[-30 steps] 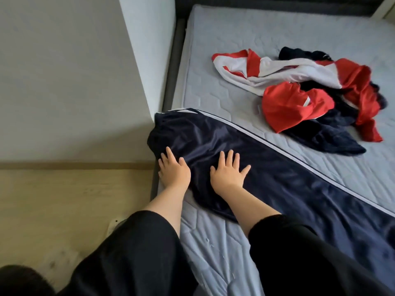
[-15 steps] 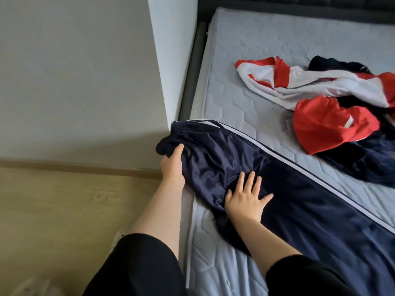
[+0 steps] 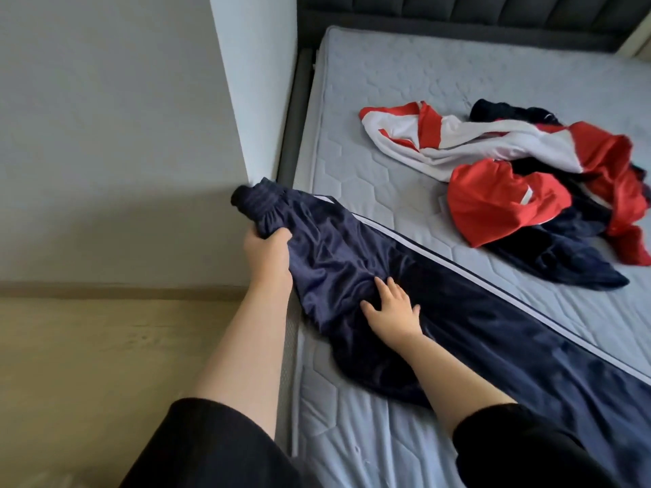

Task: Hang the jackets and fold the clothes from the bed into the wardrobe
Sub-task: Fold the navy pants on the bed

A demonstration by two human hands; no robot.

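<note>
Trousers (image 3: 440,297) run lengthwise from wall corner (image 3: 252,170) along bed edge. Left hand (image 3: 267,251) grips waistband end nearest corner; right hand (image 3: 391,311), fingers spread, presses cloth just beyond.

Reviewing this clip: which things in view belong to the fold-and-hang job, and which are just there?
Part of the job:
- navy satin track trousers with white side stripe, gripped at the waistband by the left hand, right hand resting flat on them
- red, white and navy clothes heap

Just there:
- grey quilted mattress
- dark padded headboard

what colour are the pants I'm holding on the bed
Dark navy pants with a white side stripe, shown in the head view.
</note>
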